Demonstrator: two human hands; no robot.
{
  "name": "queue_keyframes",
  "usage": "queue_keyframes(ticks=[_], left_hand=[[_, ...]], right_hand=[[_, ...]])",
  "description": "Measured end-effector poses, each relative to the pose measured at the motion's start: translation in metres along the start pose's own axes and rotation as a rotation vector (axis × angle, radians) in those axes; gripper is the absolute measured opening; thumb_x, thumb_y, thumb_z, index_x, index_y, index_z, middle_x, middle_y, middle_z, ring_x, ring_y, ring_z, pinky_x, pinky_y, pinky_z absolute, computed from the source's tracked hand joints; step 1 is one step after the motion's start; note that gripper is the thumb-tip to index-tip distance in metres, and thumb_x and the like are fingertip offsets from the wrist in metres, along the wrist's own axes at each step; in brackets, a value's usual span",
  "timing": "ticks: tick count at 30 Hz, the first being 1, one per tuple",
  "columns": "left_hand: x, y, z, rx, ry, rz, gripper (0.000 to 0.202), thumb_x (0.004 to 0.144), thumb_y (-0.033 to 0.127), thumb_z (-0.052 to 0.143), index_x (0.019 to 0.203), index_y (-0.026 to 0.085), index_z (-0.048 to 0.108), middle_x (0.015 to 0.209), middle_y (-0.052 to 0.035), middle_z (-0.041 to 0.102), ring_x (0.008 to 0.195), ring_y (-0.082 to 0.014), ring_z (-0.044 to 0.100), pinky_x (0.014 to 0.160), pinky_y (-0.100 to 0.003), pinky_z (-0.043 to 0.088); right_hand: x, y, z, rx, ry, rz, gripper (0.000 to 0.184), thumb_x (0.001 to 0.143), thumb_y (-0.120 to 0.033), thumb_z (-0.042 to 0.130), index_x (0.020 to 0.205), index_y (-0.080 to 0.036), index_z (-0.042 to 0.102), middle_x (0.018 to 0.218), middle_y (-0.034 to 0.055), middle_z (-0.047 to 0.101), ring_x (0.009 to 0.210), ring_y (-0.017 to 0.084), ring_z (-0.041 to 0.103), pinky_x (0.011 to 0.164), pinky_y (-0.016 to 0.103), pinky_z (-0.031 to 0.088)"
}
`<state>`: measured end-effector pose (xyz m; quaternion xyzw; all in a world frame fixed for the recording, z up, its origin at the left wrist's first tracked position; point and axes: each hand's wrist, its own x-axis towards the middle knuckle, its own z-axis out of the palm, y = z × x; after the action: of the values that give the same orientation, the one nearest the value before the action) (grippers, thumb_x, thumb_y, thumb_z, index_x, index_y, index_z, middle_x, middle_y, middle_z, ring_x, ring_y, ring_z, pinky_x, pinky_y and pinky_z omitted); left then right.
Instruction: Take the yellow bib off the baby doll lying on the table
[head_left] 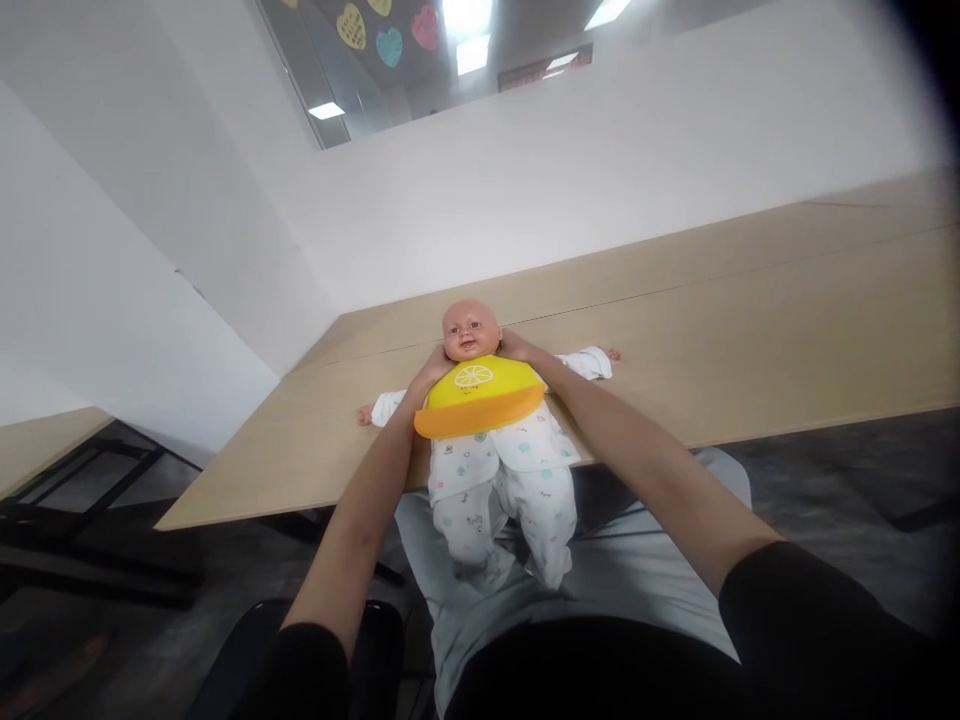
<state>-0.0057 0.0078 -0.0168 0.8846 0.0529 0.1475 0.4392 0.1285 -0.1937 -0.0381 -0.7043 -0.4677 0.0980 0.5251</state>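
Yellow silicone is what stands out from my head camera: a yellow bib with an orange catch-pocket and a white citrus print lies on the chest of a baby doll. The doll lies face up on the near edge of a pale wooden table, head toward the far wall, arms spread left and right, its legs hanging off the edge over my lap.

My left hand is curled at the left side of the doll's neck, at the bib's upper corner; my right hand is curled at the right side, beside the head. Both seem to be pinching the bib's neck straps, though the fingertips are too small here to be sure.

Left of the table stands another wooden table on a dark frame.
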Motion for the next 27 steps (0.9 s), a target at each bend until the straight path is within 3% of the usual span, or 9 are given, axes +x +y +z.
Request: queue_keyframes(ticks=[8, 15, 21, 27], left_hand=[[-0.007, 0.014, 0.001, 0.015, 0.002, -0.019, 0.023, 0.069, 0.028, 0.089, 0.085, 0.014, 0.080, 0.105, -0.0175, 0.086, 0.111, -0.0406, 0.078, 0.095, -0.047, 0.068], [-0.009, 0.017, 0.001, 0.015, 0.021, 0.011, 0.032, 0.067, 0.033, 0.092, 0.090, 0.012, 0.083, 0.111, -0.0198, 0.087, 0.114, -0.0419, 0.078, 0.095, -0.048, 0.068], [-0.008, 0.021, -0.001, 0.014, 0.009, -0.017, 0.037, 0.064, 0.031, 0.098, 0.091, 0.011, 0.083, 0.111, -0.0212, 0.087, 0.112, -0.0426, 0.078, 0.102, -0.053, 0.066], [-0.008, 0.017, -0.003, -0.003, -0.014, -0.048, 0.044, 0.060, 0.037, 0.104, 0.088, 0.013, 0.081, 0.109, -0.0210, 0.086, 0.112, -0.0431, 0.077, 0.101, -0.053, 0.065]], right_hand=[[-0.002, -0.003, -0.001, -0.051, -0.009, 0.049, 0.037, 0.080, -0.023, 0.092, 0.114, -0.011, 0.087, 0.131, 0.0200, 0.086, 0.126, 0.041, 0.079, 0.106, 0.049, 0.068], [-0.005, -0.009, -0.002, -0.018, -0.005, 0.067, 0.038, 0.080, -0.027, 0.093, 0.115, -0.012, 0.088, 0.127, 0.0193, 0.087, 0.127, 0.038, 0.078, 0.113, 0.047, 0.065], [-0.007, -0.011, -0.001, 0.032, -0.001, 0.096, 0.043, 0.076, -0.028, 0.095, 0.114, -0.010, 0.087, 0.129, 0.0213, 0.086, 0.122, 0.038, 0.078, 0.107, 0.046, 0.068], [-0.009, -0.021, 0.000, 0.075, 0.018, 0.098, 0.027, 0.080, -0.025, 0.090, 0.104, -0.013, 0.086, 0.126, 0.0177, 0.087, 0.124, 0.036, 0.079, 0.110, 0.045, 0.067]])
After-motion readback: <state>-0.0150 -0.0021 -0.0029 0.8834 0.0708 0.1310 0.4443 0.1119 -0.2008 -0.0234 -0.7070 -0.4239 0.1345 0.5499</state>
